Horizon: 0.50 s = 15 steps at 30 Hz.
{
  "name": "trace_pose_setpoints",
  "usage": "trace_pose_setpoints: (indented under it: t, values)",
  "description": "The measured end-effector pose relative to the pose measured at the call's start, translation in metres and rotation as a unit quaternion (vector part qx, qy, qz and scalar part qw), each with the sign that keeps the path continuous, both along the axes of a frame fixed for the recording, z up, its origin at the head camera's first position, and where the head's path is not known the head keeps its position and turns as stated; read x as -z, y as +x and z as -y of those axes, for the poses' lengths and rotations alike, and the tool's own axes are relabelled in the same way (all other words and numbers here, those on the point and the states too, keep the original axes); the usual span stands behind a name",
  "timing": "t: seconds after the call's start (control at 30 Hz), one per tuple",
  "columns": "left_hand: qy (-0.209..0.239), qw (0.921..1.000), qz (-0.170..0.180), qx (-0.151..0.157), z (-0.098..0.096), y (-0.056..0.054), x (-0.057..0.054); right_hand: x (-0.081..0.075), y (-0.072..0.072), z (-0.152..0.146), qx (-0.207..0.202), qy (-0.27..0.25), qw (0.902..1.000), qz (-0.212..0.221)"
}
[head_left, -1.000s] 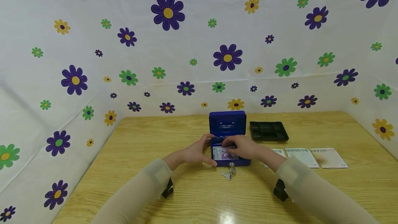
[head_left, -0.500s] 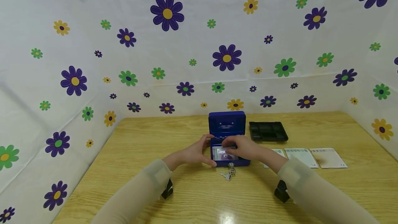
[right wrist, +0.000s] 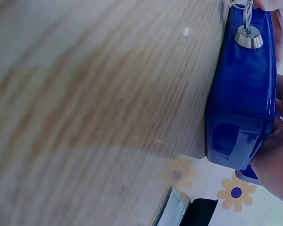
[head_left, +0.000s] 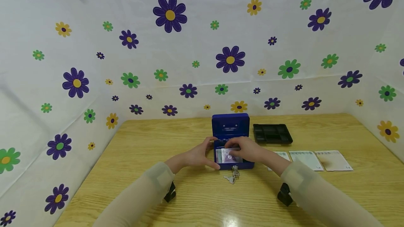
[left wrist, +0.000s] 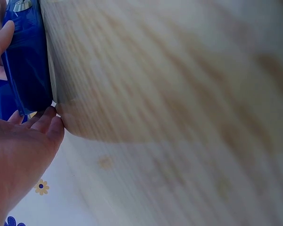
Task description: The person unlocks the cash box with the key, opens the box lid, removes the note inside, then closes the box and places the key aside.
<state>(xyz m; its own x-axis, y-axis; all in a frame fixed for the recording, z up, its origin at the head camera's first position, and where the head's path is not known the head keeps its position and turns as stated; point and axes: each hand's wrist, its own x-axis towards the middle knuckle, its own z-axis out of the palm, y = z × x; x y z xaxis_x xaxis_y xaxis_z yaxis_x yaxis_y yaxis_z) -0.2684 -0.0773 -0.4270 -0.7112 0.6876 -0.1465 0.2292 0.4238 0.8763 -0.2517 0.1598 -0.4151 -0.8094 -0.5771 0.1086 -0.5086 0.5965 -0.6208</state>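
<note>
A blue metal cash box (head_left: 227, 166) stands on the table with its lid (head_left: 230, 132) raised. Its front lock (right wrist: 248, 36) holds a key, and more keys (head_left: 231, 178) hang from it. My left hand (head_left: 197, 156) grips the box's left side, thumb at the front corner, fingertips toward the back. Inside the box, my right hand (head_left: 247, 149) pinches a pale purple banknote-like paper (head_left: 227, 156) between thumb and fingers. Another paper edge (head_left: 218, 156) shows on its left. The right part of the box's inside is hidden behind the right hand.
Behind the right hand lies a black compartment tray (head_left: 273, 125). Three piles of pale printed papers lie in a row at the right: a partly covered left pile (head_left: 283, 154), a middle pile (head_left: 306, 160) and a right pile (head_left: 334, 161). Flowered cloth (head_left: 176, 59) surrounds the table.
The top paper in the box has shifted slightly right under my right fingers, showing more of the paper at its left. My left hand keeps its grip on the box.
</note>
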Motion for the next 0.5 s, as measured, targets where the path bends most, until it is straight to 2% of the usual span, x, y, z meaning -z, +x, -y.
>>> trace_pose_setpoints:
  t: [0.2, 0.5]
  values:
    - [0.000, 1.0000, 0.001, 0.003, -0.0003, -0.0007, 0.0011, 0.0011, -0.0009, 0.0000, 0.001, 0.011, 0.9999, 0.002]
    - [-0.009, 0.9999, -0.005, -0.003, -0.0002, 0.0006, -0.0002, -0.0005, -0.0010, -0.0013, -0.002, -0.004, 0.9999, -0.011]
